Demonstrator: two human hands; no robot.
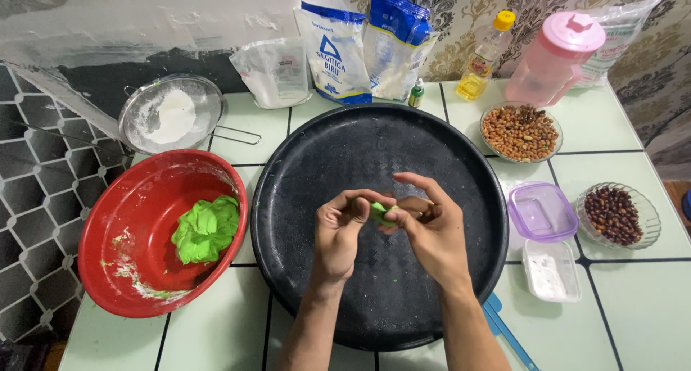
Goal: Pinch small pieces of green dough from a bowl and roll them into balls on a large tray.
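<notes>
Both my hands meet over the middle of a large round black tray (pixel 309 162). Between the fingertips of my left hand (pixel 340 227) and my right hand (pixel 430 223) sits a small piece of green dough (pixel 378 212), pinched from both sides and mostly hidden by the fingers. A bigger lump of the same green dough (pixel 206 229) lies in a red bowl (pixel 115 234) to the left of the tray.
A sieve with white flour (pixel 171 114) sits at the back left. Flour bags (pixel 338 51), an oil bottle (pixel 486 54) and a pink jug (pixel 556 58) line the wall. Bowls of peanuts (pixel 520 132) and dark beans (pixel 613 214), a purple-lidded box (pixel 541 211) and a small tub of white powder (pixel 551 270) stand on the right.
</notes>
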